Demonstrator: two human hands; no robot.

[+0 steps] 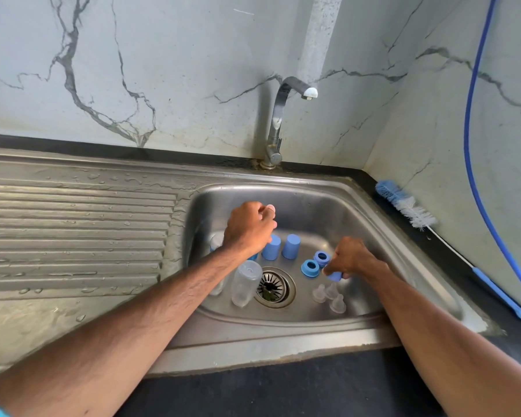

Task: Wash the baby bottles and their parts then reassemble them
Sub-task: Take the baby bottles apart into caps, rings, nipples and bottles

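Two blue caps (291,246), two blue rings (310,267), three clear teats (319,293) and at least two clear bottles (245,281) stand in the sink (328,206). The right hand (351,258) has its grip pinched on a blue piece (334,276) beside the rings. The left hand (250,227) curls above the caps; I cannot tell whether its grip holds anything.

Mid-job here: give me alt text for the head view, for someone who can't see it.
Two bare hands work in a steel sink: the right hand grips a blue bottle part, the left hand hovers curled over two blue caps. Clear bottles, blue rings and clear nipples sit around the drain.
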